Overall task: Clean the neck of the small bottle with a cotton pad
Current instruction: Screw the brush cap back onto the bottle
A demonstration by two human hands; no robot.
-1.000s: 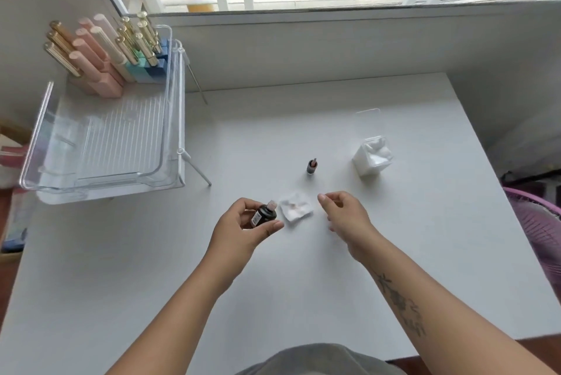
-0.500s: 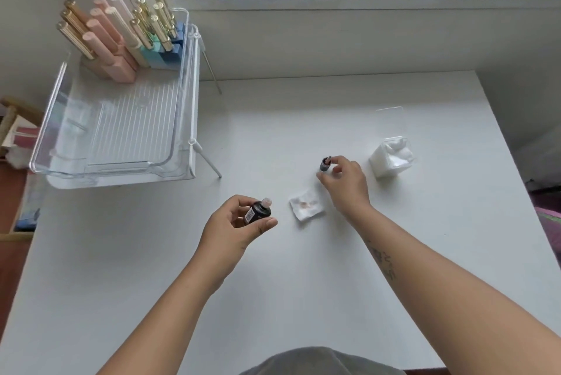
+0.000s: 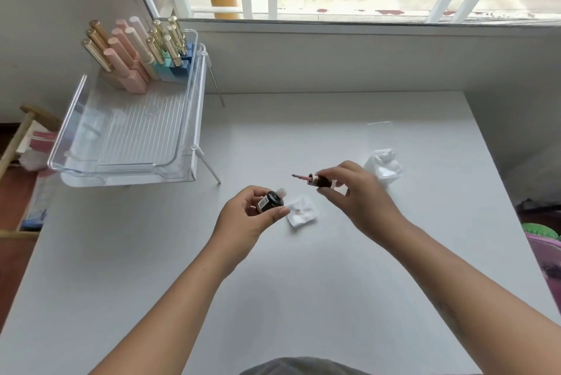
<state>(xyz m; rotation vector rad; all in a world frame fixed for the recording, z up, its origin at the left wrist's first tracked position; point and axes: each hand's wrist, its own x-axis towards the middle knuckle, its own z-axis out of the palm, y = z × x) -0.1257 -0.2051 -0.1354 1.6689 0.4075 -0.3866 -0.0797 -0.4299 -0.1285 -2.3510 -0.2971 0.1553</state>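
I see both forearms reaching forward, bare, over the table. My left hand (image 3: 249,216) is curled, thumb and fingers pinching the small bottle (image 3: 270,201), palm turned inward. My right hand (image 3: 358,195) is raised a little higher, fingertips closed around the brush cap (image 3: 321,181), wrist bent, knuckles up. The two hands are near but apart.

Beside the matt white table (image 3: 182,253), the small bottle (image 3: 269,201) looks glossy dark glass with a paper label, the cotton pad (image 3: 303,211) is soft and fibrous, and the raised tray (image 3: 133,137) is clear, ribbed, shiny plastic holding gold metallic tubes (image 3: 97,49).
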